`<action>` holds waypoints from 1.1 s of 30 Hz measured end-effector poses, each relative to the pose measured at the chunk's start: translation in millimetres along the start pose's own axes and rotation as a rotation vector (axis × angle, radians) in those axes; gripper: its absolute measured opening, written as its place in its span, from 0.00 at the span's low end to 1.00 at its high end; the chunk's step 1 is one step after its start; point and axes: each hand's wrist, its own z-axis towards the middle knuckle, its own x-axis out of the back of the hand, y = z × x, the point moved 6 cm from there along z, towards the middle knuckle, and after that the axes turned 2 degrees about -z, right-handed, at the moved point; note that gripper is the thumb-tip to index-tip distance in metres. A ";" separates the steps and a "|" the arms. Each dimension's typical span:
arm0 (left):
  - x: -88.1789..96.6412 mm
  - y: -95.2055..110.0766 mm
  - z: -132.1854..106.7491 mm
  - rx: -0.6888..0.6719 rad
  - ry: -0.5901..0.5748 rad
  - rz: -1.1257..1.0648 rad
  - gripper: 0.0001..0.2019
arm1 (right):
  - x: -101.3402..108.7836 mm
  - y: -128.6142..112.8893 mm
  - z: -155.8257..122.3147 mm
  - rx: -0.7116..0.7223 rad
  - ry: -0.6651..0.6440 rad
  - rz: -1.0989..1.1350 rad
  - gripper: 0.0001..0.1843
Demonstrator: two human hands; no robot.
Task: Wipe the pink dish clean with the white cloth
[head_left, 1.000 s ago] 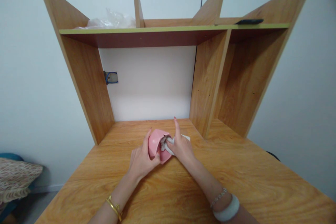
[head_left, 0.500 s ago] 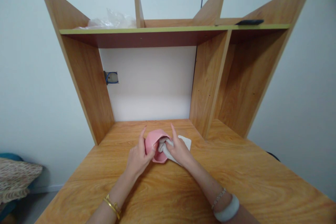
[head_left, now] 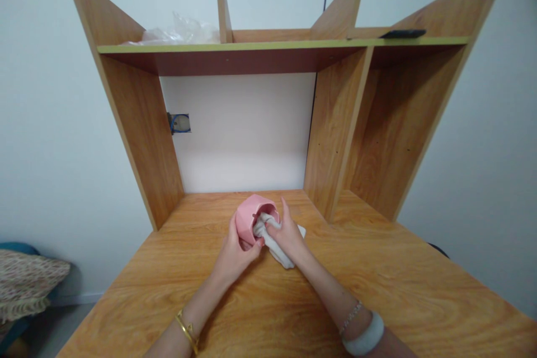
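A pink faceted bowl-like container (head_left: 251, 213) is tilted on its side above the desk, its opening turned toward the right. My left hand (head_left: 237, 251) is closed around its lower left side, thumb at the rim. My right hand (head_left: 288, 233) grips a white cloth (head_left: 274, 243), part of which is pushed into the container's opening while the rest hangs out below and behind the hand. The right index finger points up beside the rim. The fingertips inside the container are hidden by the cloth.
The wooden desk (head_left: 327, 291) carries a hutch with a shelf (head_left: 268, 47) above. On that shelf lie a clear plastic bag (head_left: 180, 32) and a flat black object (head_left: 403, 33). A wall socket box (head_left: 180, 123) shows at the back left. A fabric-draped item (head_left: 29, 282) is at lower left.
My left hand has turned and raised the pink container slightly, so more of its faceted outside shows. The cloth's loose end hangs lower, and my right hand has shifted slightly right.
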 end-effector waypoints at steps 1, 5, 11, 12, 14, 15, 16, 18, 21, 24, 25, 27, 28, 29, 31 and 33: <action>1.5 1.8 -0.5 0.006 -0.002 0.057 0.37 | 2.8 1.0 0.8 -0.022 0.016 -0.069 0.44; 5.6 9.9 -3.2 -0.015 -0.015 0.220 0.38 | 14.4 -0.5 3.5 -0.018 0.054 -0.274 0.45; 10.9 15.6 -2.6 0.043 -0.115 0.536 0.36 | 11.9 -9.9 -0.7 0.089 0.002 -0.583 0.44; 11.9 16.1 -2.4 0.054 -0.138 0.588 0.35 | 9.2 -11.5 -1.9 0.112 -0.023 -0.625 0.44; 13.6 17.5 -2.2 0.052 -0.162 0.660 0.34 | 3.1 -14.1 -4.1 0.161 -0.091 -0.665 0.44; 14.1 18.0 -2.3 0.045 -0.168 0.678 0.34 | 0.6 -15.0 -5.0 0.183 -0.125 -0.663 0.45; 14.3 18.1 -2.6 0.038 -0.170 0.687 0.34 | -1.2 -15.6 -5.6 0.202 -0.152 -0.653 0.45; 14.6 17.4 -3.3 0.026 -0.170 0.680 0.35 | -2.4 -15.6 -6.1 0.226 -0.184 -0.615 0.44; 15.5 14.7 -3.0 0.016 -0.161 0.613 0.34 | 0.1 -14.8 -5.9 0.256 -0.162 -0.538 0.42; 17.5 12.2 0.4 -0.012 -0.115 0.450 0.31 | 3.6 -13.3 -5.9 0.250 -0.098 -0.464 0.40; 18.0 11.6 1.9 -0.032 -0.087 0.367 0.31 | 4.4 -12.5 -5.9 0.236 -0.078 -0.439 0.40; 17.4 8.7 4.5 -0.059 -0.020 0.159 0.32 | 5.6 -10.4 -5.3 0.191 -0.036 -0.371 0.39; 15.7 5.7 5.4 -0.053 0.007 0.046 0.34 | 6.2 -9.1 -4.7 0.164 -0.015 -0.327 0.38; 12.8 1.4 5.9 -0.029 0.025 -0.063 0.36 | 6.7 -7.6 -4.0 0.135 0.007 -0.278 0.38; 3.8 -7.7 5.7 0.045 0.033 -0.225 0.41 | 7.4 -4.7 -2.6 0.085 0.050 -0.173 0.37; -7.3 -12.1 4.2 0.082 -0.016 -0.308 0.44 | 6.7 -2.5 -1.5 0.056 0.073 -0.066 0.36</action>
